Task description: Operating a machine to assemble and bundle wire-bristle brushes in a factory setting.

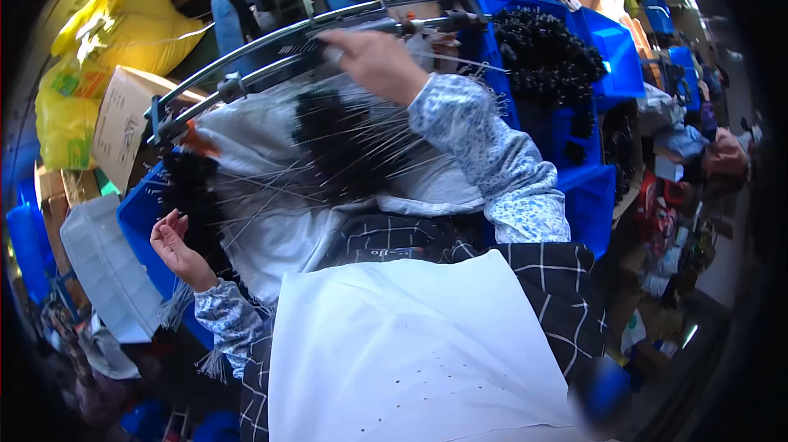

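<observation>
My right hand (373, 60) reaches over the metal rails (271, 44) of a bench device, its fingers bent together at the upper rail. What they grip, if anything, is hidden. Below it, black-bristled brushes with thin wire stems (341, 142) lie in a heap on a light grey cloth (271, 126) over my lap, stems fanning out both ways. My left hand (180, 251) is raised at the left, palm turned up, fingers loosely curled and apart with nothing visible in them. Beside it hangs another dark clump of brushes (190, 183).
A blue bin (490, 48) with many black brushes stands at the right. At the left are a blue bin (144, 224), a translucent white tray (111, 265), a cardboard box (127, 126) and yellow bags (148, 23). White sheeting (410, 335) covers my front.
</observation>
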Demonstrator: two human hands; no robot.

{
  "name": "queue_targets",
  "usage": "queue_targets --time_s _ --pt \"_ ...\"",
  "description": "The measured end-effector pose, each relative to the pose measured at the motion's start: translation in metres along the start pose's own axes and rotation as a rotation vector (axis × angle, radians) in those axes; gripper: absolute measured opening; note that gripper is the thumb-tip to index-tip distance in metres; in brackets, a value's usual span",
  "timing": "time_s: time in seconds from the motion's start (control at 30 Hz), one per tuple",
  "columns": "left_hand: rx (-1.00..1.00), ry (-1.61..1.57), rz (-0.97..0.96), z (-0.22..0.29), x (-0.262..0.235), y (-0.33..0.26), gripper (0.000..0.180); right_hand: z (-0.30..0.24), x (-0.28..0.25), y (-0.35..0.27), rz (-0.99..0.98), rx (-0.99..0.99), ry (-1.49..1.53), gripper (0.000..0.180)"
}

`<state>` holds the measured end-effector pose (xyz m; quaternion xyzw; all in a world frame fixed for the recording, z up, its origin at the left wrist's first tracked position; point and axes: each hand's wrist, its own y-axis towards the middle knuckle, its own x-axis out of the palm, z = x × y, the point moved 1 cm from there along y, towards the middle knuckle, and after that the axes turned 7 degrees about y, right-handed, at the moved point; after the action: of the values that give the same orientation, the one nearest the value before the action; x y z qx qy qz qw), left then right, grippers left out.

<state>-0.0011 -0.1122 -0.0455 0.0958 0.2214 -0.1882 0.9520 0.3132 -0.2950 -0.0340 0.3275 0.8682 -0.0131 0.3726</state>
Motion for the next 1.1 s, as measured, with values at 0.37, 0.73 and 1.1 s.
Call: queue_targets --time_s 0.37,0.73,1.1 --pt "-0.93 -0.41 0.056 -0.14 -0.067 -0.048 0.046 0.071 0.014 0.078 0.225 0.036 -0.654 0.026" --pt "-0.611 0.028 -0.136 -0.118 -0.068 -0.05 0.03 0.078 0.015 0.083 0.203 0.036 -0.599 0.027" --pt "-0.734 0.1 -0.294 -0.12 -0.082 -0.072 0.024 0.086 0.015 0.104 0.097 0.058 -0.607 0.035"
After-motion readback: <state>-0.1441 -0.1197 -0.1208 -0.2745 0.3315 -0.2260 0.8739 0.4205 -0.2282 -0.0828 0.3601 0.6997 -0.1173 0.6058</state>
